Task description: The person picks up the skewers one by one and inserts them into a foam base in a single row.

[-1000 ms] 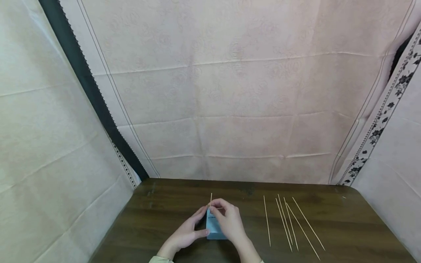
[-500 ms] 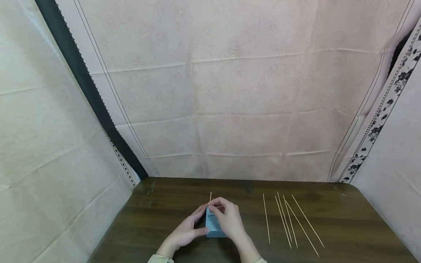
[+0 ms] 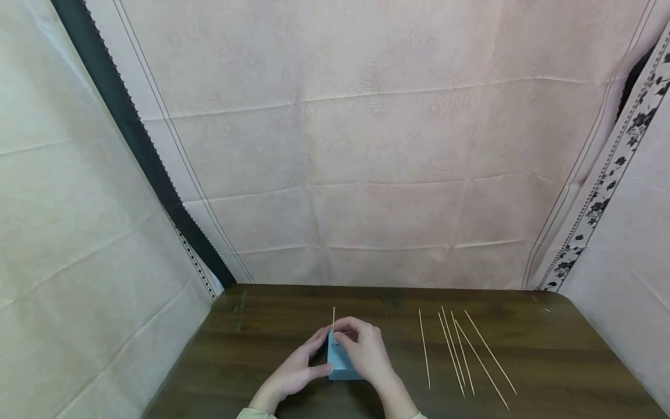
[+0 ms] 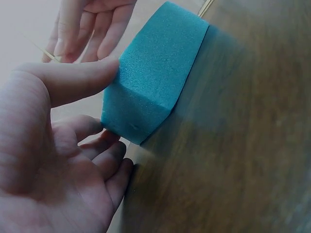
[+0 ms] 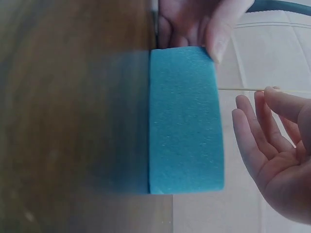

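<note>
A blue block with a foam-like surface [image 3: 342, 370] stands on the table in front of me. My left hand [image 3: 298, 365] grips it from the left; in the left wrist view its thumb [image 4: 85, 80] lies on the block's edge and the fingers reach round the far side. Over the block's top, my right hand [image 3: 369, 352] pinches a thin wooden stick [image 5: 240, 89] between thumb and fingertips. The stick rises upright in the head view. In the right wrist view its lower end meets the block's top face, while the other fingers spread loosely beside it.
Several thin wooden sticks [image 3: 460, 352] lie roughly side by side on the dark wooden table [image 3: 251, 337], right of my hands. Pale cloth [image 3: 377, 145] hangs behind the table's far edge and along both sides.
Both hands and the block stay almost where they were. The stick's visible upper end has shifted very slightly left, and the head view has moved a little.
</note>
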Demonstrator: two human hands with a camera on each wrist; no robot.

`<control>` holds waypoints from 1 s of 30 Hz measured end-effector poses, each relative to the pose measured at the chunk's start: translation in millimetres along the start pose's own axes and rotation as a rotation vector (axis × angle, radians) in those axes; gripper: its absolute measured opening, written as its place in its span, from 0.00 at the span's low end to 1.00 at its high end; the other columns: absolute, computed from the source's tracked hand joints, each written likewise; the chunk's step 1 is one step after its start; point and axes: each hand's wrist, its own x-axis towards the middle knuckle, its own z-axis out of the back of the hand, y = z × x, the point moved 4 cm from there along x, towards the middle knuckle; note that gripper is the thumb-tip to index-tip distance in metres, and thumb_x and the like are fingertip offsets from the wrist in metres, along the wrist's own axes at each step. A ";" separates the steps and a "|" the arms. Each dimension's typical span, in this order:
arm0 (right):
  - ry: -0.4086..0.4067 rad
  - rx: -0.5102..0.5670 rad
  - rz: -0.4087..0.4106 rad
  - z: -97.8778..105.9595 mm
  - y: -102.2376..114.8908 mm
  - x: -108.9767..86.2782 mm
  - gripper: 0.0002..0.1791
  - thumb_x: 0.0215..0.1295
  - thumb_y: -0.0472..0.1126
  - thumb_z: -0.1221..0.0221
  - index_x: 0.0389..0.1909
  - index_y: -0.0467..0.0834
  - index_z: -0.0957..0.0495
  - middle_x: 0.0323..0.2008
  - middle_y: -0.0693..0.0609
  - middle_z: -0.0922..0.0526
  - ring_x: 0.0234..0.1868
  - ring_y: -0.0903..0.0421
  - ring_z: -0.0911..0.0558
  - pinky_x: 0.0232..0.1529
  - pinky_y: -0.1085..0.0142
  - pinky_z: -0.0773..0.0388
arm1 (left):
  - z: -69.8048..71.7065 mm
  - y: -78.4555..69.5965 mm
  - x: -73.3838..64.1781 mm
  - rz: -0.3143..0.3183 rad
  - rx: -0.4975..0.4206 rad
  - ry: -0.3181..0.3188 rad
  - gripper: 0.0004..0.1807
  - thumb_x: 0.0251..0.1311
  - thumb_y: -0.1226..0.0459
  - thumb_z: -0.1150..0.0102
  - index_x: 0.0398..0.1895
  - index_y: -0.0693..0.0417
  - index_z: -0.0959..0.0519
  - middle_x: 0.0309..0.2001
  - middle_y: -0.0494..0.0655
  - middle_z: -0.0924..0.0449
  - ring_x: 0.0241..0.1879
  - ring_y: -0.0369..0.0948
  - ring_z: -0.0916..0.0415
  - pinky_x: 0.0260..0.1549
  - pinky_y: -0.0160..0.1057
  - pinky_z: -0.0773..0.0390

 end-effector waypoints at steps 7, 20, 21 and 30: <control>0.018 0.006 -0.006 4.8 1.0 0.4 0.06 0.74 0.40 0.32 0.48 0.47 0.11 0.43 0.61 0.10 0.47 0.58 0.12 0.50 0.58 0.14 | -0.3 -0.4 -0.8 -0.002 0.017 -0.002 0.46 0.72 0.55 0.33 0.87 0.49 0.45 0.86 0.60 0.52 0.82 0.64 0.52 0.75 0.73 0.49; 0.038 0.076 -0.071 16.6 -1.5 1.6 0.08 0.76 0.42 0.34 0.51 0.49 0.11 0.46 0.56 0.10 0.49 0.54 0.14 0.54 0.47 0.16 | 1.9 3.1 0.0 0.004 0.017 -0.004 0.47 0.72 0.54 0.33 0.87 0.52 0.46 0.86 0.60 0.51 0.82 0.63 0.51 0.75 0.72 0.47; 0.040 0.079 -0.077 16.9 -2.0 1.5 0.08 0.76 0.43 0.34 0.51 0.49 0.12 0.47 0.56 0.10 0.49 0.54 0.14 0.54 0.48 0.16 | 2.1 3.4 -0.7 0.005 0.014 -0.004 0.47 0.72 0.54 0.33 0.87 0.53 0.45 0.85 0.60 0.51 0.82 0.63 0.51 0.75 0.71 0.47; 0.069 0.079 -0.095 25.5 -5.6 -0.8 0.11 0.76 0.44 0.34 0.54 0.46 0.12 0.48 0.54 0.10 0.50 0.53 0.14 0.55 0.47 0.17 | 0.7 5.4 -0.4 0.009 0.005 0.000 0.47 0.72 0.54 0.33 0.87 0.49 0.46 0.86 0.59 0.52 0.82 0.63 0.51 0.75 0.71 0.47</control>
